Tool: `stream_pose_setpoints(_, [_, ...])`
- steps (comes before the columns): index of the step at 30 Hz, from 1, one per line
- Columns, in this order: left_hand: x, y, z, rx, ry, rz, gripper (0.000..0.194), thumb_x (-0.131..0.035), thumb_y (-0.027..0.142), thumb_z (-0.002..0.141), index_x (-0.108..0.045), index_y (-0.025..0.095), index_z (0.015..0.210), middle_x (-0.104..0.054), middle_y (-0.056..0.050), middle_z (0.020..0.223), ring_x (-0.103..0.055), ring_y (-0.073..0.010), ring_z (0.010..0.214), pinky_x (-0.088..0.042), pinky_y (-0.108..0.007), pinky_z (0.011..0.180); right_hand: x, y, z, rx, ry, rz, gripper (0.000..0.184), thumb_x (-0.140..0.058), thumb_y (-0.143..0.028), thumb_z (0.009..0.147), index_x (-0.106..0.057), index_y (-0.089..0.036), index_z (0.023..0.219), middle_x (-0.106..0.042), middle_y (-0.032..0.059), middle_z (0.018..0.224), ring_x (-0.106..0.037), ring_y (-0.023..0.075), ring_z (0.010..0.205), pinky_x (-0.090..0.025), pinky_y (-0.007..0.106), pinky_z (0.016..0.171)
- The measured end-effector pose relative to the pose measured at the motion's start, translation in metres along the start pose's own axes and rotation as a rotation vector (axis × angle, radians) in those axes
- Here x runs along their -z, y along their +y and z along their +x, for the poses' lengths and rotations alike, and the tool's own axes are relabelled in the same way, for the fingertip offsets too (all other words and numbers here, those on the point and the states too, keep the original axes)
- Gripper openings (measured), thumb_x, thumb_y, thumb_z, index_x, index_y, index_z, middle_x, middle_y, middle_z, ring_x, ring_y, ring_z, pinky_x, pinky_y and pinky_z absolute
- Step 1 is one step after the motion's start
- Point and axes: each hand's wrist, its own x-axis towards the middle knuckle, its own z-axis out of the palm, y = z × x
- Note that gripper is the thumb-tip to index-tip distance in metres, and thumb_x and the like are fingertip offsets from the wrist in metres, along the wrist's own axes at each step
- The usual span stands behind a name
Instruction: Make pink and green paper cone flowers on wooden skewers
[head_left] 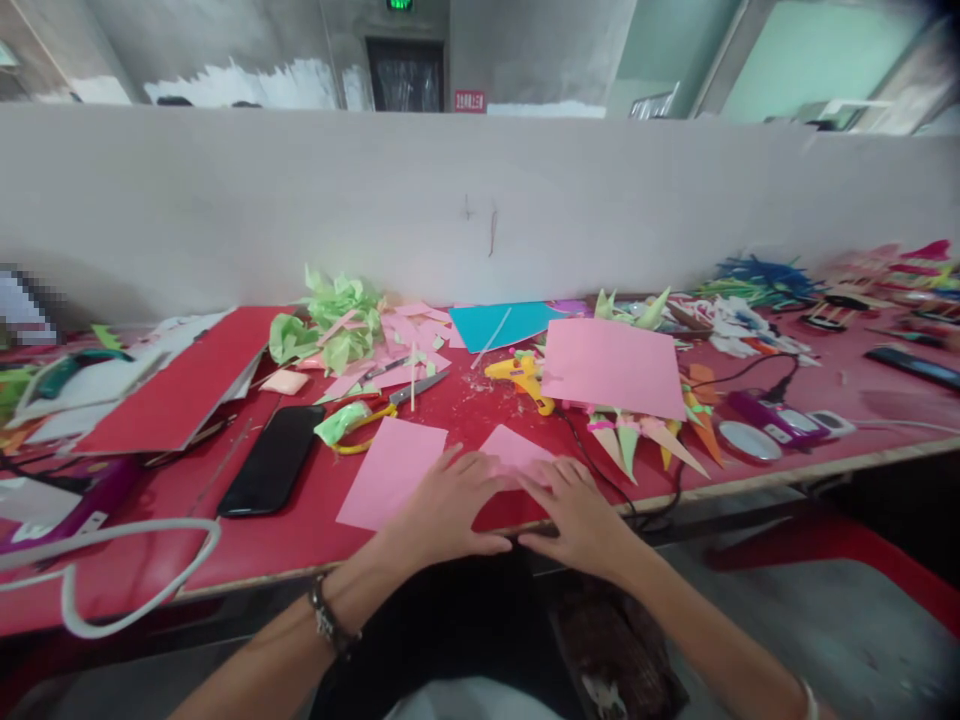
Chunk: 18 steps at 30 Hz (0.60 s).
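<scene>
At the table's front edge, my left hand [454,503] and my right hand [576,512] lie close together, palms down. Their fingers are stretched out and the thumbs point at each other. Between them is a small pink paper sheet [516,445], its near part covered by the fingertips of both hands. Another pink sheet [399,468] lies flat beside my left hand, partly behind its wrist. Scissors with yellow handles [367,425] rest beyond it. Past my right hand sit a yellow glue gun [523,377] and a larger pink sheet [615,365] covering folded paper cones [630,440].
A black phone [274,460] and a red folder or board [191,385] lie to the left. Crumpled green paper [334,325] and a blue sheet [506,325] are at the back, below a grey partition [420,210]. A white cable [214,540] loops at the left edge.
</scene>
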Motion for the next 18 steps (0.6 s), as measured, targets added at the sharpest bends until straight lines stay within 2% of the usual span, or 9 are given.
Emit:
stream_pose_setpoints(1, [-0.003, 0.007, 0.001, 0.014, 0.013, 0.001, 0.066, -0.057, 0.053, 0.068, -0.039, 0.022, 0.123, -0.045, -0.006, 0.127, -0.036, -0.0228, 0.118, -0.022, -0.039, 0.101, 0.0, -0.008, -0.001, -0.035, -0.018, 0.0, 0.06, -0.055, -0.047, 0.071, -0.045, -0.016, 0.121, -0.051, 0.0146, 0.114, -0.045, 0.028, 0.103, -0.031, 0.046, 0.089])
stream_pose_setpoints(4, [-0.017, 0.021, 0.002, 0.076, -0.007, 0.023, 0.061, -0.054, 0.048, 0.072, -0.037, 0.018, 0.123, -0.045, -0.008, 0.126, -0.039, -0.0231, 0.116, -0.028, -0.038, 0.098, -0.002, -0.02, -0.004, -0.062, -0.05, 0.046, 0.043, -0.055, -0.034, 0.073, -0.051, -0.018, 0.113, -0.053, 0.0117, 0.11, -0.047, 0.0239, 0.099, -0.033, 0.041, 0.086])
stream_pose_setpoints(8, [-0.028, 0.02, 0.001, 0.126, -0.046, 0.033, 0.063, -0.056, 0.04, 0.073, -0.032, 0.016, 0.126, -0.042, -0.007, 0.129, -0.038, -0.0217, 0.117, -0.031, -0.037, 0.096, -0.003, -0.004, -0.011, -0.019, -0.023, 0.039, 0.045, -0.05, -0.026, 0.076, -0.046, -0.022, 0.121, -0.041, 0.0112, 0.129, -0.035, 0.026, 0.117, -0.026, 0.043, 0.094])
stream_pose_setpoints(10, [-0.027, 0.018, 0.001, 0.115, -0.04, 0.012, 0.062, -0.058, 0.039, 0.072, -0.033, 0.018, 0.125, -0.043, -0.006, 0.128, -0.038, -0.0213, 0.116, -0.031, -0.036, 0.096, -0.002, 0.006, -0.013, -0.009, -0.015, 0.048, 0.04, -0.046, -0.021, 0.079, -0.047, -0.026, 0.119, -0.044, 0.0089, 0.128, -0.037, 0.0242, 0.117, -0.02, 0.045, 0.096])
stream_pose_setpoints(12, [-0.024, 0.018, 0.003, 0.099, -0.031, -0.01, 0.059, -0.06, 0.04, 0.07, -0.038, 0.019, 0.121, -0.048, -0.006, 0.122, -0.041, -0.0216, 0.112, -0.033, -0.036, 0.095, 0.001, 0.007, -0.013, -0.019, -0.014, 0.077, 0.033, -0.045, -0.019, 0.081, -0.053, -0.029, 0.111, -0.053, 0.0067, 0.118, -0.046, 0.0217, 0.107, -0.017, 0.046, 0.096])
stream_pose_setpoints(14, [-0.021, 0.021, 0.005, 0.078, -0.03, -0.012, 0.05, -0.06, 0.038, 0.071, -0.043, 0.019, 0.114, -0.053, -0.006, 0.112, -0.047, -0.0212, 0.105, -0.036, -0.035, 0.09, 0.003, 0.001, -0.01, -0.033, -0.016, 0.109, 0.025, -0.045, -0.017, 0.082, -0.059, -0.027, 0.1, -0.06, 0.0052, 0.102, -0.053, 0.0187, 0.093, -0.019, 0.045, 0.094])
stream_pose_setpoints(16, [-0.019, 0.023, 0.006, 0.055, -0.035, 0.003, 0.031, -0.054, 0.033, 0.078, -0.049, 0.019, 0.105, -0.057, -0.005, 0.101, -0.052, -0.0196, 0.097, -0.04, -0.033, 0.083, 0.004, -0.009, -0.007, -0.032, -0.017, 0.144, 0.02, -0.044, -0.015, 0.082, -0.061, -0.023, 0.088, -0.061, 0.0037, 0.087, -0.055, 0.016, 0.084, -0.024, 0.042, 0.09])
stream_pose_setpoints(18, [-0.019, 0.019, 0.005, 0.032, -0.034, 0.012, 0.018, -0.047, 0.028, 0.083, -0.054, 0.018, 0.096, -0.059, -0.004, 0.093, -0.055, -0.0179, 0.09, -0.042, -0.032, 0.079, 0.004, -0.016, -0.004, -0.039, 0.004, 0.178, 0.018, -0.045, -0.014, 0.081, -0.061, -0.022, 0.084, -0.061, 0.0035, 0.084, -0.054, 0.0158, 0.083, -0.027, 0.04, 0.088])
